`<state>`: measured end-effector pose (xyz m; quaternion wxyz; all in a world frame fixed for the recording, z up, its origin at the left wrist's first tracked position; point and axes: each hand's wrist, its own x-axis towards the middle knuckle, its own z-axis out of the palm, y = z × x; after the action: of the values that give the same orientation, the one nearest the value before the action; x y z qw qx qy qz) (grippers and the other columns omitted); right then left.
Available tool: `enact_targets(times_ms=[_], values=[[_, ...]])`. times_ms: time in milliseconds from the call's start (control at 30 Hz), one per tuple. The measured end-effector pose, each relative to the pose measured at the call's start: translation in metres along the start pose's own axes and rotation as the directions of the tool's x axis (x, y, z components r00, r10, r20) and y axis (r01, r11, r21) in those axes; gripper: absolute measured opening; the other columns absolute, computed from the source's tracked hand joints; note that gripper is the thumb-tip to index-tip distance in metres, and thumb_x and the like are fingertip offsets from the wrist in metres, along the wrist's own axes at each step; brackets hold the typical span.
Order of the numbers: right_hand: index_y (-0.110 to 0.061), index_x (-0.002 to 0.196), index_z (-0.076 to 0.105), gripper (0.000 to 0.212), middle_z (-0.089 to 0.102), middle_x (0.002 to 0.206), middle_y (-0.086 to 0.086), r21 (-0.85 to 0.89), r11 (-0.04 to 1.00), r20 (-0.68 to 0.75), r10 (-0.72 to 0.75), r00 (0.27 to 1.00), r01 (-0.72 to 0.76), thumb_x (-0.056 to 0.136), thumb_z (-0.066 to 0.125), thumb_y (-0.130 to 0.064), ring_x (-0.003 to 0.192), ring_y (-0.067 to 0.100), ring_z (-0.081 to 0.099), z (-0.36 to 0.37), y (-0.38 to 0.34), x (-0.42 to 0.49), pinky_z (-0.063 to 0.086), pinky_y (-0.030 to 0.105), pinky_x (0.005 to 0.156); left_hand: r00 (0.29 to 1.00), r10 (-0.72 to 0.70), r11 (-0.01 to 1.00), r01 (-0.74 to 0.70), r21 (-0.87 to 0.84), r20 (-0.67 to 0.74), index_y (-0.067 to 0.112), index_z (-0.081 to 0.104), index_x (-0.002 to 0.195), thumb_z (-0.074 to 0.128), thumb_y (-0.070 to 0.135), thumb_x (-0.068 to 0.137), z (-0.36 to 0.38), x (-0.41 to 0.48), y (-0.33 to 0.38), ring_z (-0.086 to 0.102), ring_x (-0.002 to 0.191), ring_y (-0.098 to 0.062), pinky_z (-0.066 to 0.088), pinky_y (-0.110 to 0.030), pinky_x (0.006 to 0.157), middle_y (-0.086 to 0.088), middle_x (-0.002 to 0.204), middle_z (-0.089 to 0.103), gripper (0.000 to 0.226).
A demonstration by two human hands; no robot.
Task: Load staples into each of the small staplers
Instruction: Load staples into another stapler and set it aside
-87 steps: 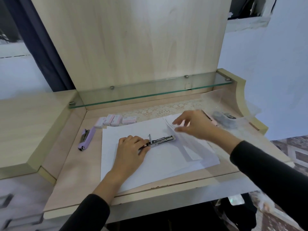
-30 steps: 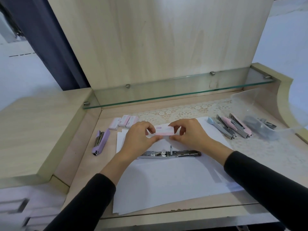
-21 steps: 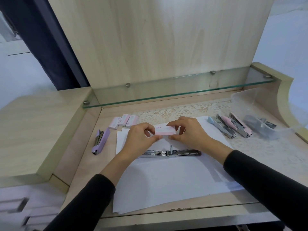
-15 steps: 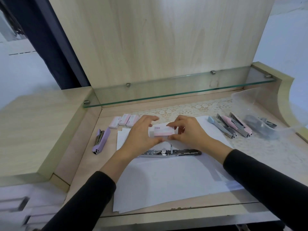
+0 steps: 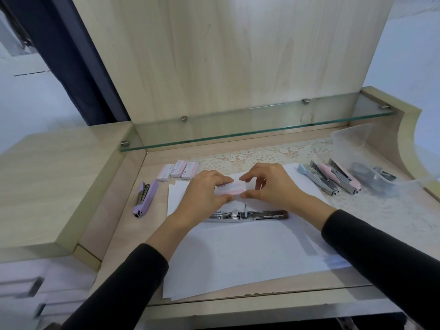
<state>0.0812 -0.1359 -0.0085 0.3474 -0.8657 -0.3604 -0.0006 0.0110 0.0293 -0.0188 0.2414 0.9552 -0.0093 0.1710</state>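
Both hands hold a small pink and white staple box above the white paper. My left hand grips its left end, my right hand pinches its right end. Just below them an opened-out metal stapler lies flat on the paper. A purple stapler lies to the left of the paper. Three more staple boxes stand in a row behind it. A blue stapler and two pink staplers lie at the right on the lace mat.
A clear plastic tub with dark staplers inside sits at the far right. A glass shelf runs along the back above the desk. A raised wooden ledge borders the left side.
The staple box has tilted and dropped slightly between my hands. My left fingers shifted over its left end. The stapler on the paper has not moved.
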Motion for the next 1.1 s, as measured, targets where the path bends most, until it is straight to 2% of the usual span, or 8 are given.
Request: enact_targets(times_ms=[167,400,533,633,733,933,1000,1100], values=[[-0.010,0.101,0.070,0.036,0.067,0.092,0.005,-0.027,1.000,0.005,-0.011,1.000,0.011,0.068,0.078,-0.023,0.057,0.004,0.048,-0.001,-0.001,0.002,0.033,0.018,0.073,1.000,-0.001,1.000,0.001,-0.008,-0.007,0.014,0.068,0.108,0.077,0.022,0.072,-0.003,0.001,-0.002,0.054,0.094,-0.017,0.046,-0.033,0.084,-0.002,0.101,0.066,0.038],[-0.013,0.099,0.070,0.033,0.067,0.089,0.001,-0.010,1.000,0.006,0.005,1.000,-0.005,0.069,0.078,-0.021,0.056,-0.005,0.046,0.000,0.007,0.003,0.031,0.004,0.062,1.000,-0.029,0.999,0.029,0.015,0.011,0.014,0.067,0.110,0.077,0.022,0.072,-0.004,0.000,-0.007,0.053,0.096,-0.018,0.046,-0.034,0.086,-0.003,0.104,0.065,0.039],[-0.019,0.101,0.070,0.033,0.060,0.082,-0.005,0.022,1.000,0.022,0.003,1.000,-0.004,0.069,0.078,-0.016,0.055,-0.001,0.048,0.004,0.006,0.000,0.035,0.009,0.063,0.999,-0.033,0.998,0.032,0.045,0.032,0.013,0.067,0.108,0.077,0.021,0.072,-0.002,-0.001,-0.005,0.054,0.095,-0.018,0.045,-0.031,0.086,-0.003,0.102,0.065,0.038],[-0.019,0.092,0.072,0.025,0.059,0.080,-0.004,0.024,1.000,0.021,-0.021,1.000,0.021,0.068,0.077,-0.013,0.055,0.000,0.048,0.005,0.005,0.001,0.037,0.016,0.062,0.999,-0.039,0.998,0.037,0.044,0.033,0.013,0.067,0.106,0.078,0.021,0.071,-0.001,-0.002,-0.005,0.054,0.093,-0.018,0.045,-0.031,0.086,-0.004,0.102,0.065,0.037],[-0.017,0.084,0.071,0.018,0.061,0.080,-0.004,0.032,0.999,0.027,0.003,1.000,-0.004,0.067,0.077,-0.014,0.054,0.000,0.048,0.004,0.007,0.003,0.037,0.014,0.059,0.999,-0.045,0.998,0.043,0.050,0.031,0.013,0.067,0.107,0.077,0.021,0.072,-0.001,-0.001,-0.005,0.054,0.094,-0.017,0.045,-0.030,0.087,-0.002,0.104,0.065,0.037],[-0.012,0.069,0.064,0.011,0.053,0.062,-0.020,0.074,0.997,-0.010,0.039,0.999,-0.038,0.073,0.074,-0.016,0.052,-0.001,0.051,0.002,0.010,0.003,0.037,0.007,0.057,0.998,-0.054,0.998,0.054,0.027,0.022,0.011,0.066,0.104,0.077,0.019,0.072,0.001,-0.003,-0.006,0.054,0.096,-0.018,0.045,-0.031,0.088,-0.003,0.101,0.065,0.035],[-0.009,0.072,0.067,0.009,0.052,0.063,-0.014,0.036,0.998,-0.020,0.046,0.999,-0.046,0.077,0.070,-0.016,0.052,0.003,0.047,0.002,0.012,0.004,0.035,0.011,0.058,0.998,-0.055,0.998,0.055,0.027,0.012,0.011,0.066,0.103,0.077,0.018,0.072,0.001,-0.004,-0.006,0.054,0.096,-0.017,0.044,-0.028,0.087,-0.002,0.100,0.064,0.033],[-0.011,0.076,0.071,0.013,0.049,0.065,-0.006,-0.026,0.995,-0.033,0.093,0.995,-0.093,0.077,0.070,-0.023,0.064,0.012,0.046,0.004,0.012,0.008,0.037,0.027,0.066,0.999,-0.050,0.998,0.050,0.036,0.002,0.011,0.066,0.101,0.077,0.017,0.071,0.002,-0.004,-0.005,0.052,0.094,-0.017,0.042,-0.025,0.084,-0.002,0.097,0.063,0.032]])
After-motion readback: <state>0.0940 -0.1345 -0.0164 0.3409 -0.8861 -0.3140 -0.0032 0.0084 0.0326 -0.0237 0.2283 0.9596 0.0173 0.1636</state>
